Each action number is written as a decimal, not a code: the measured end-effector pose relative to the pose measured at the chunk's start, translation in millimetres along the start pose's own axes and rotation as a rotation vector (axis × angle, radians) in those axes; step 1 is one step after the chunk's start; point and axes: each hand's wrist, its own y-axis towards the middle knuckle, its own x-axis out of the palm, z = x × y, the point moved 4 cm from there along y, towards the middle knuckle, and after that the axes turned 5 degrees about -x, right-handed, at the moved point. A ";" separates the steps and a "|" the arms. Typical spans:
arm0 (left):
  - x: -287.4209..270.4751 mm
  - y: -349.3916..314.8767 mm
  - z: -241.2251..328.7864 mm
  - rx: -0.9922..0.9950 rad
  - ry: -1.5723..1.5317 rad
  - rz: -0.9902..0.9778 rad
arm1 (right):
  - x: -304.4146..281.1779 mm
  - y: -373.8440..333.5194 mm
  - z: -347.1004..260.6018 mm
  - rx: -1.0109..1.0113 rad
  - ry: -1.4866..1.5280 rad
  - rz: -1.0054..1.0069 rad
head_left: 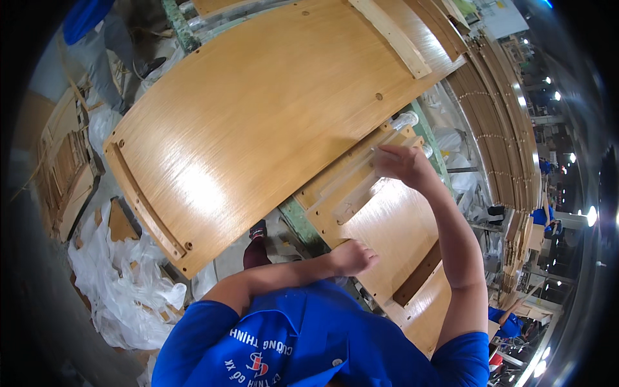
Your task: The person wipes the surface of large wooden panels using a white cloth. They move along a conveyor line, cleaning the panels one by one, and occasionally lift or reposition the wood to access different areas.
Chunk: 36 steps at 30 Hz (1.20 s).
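My right hand [403, 164] is closed around the far end of a pale wooden strip [353, 203], which is slightly blurred. The strip lies over a smaller varnished wooden panel [393, 216] with dark holes along its edge. My left hand [353, 258] is curled into a fist above that panel's near left edge; whatever its fingers may hold is hidden. Across the panel, beside the strip, a darker wooden batten [418, 273] is fixed. Beyond my hands lies a large varnished wooden panel [258, 109], with a curved batten [143, 200] along its left end and another batten [393, 37] at its far right.
Green metal rails [302, 226] support the panels. Crumpled white plastic sheeting [122, 284] and wood scraps [64, 161] cover the floor at left. Stacked curved boards [496, 122] stand at right. A person in grey trousers [97, 58] stands at the far left; another worker [506, 321] is at right.
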 end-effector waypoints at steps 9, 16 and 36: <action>-4.2 1.4 1.8 0.028 -0.080 0.092 | -43.6 27.2 59.1 0.151 -0.219 0.117; -9.5 2.4 3.1 0.022 -0.098 0.094 | -61.5 36.1 81.6 0.257 -0.370 0.183; -6.7 0.3 0.0 -0.037 -0.100 0.004 | -55.0 61.2 119.8 0.305 -0.489 0.335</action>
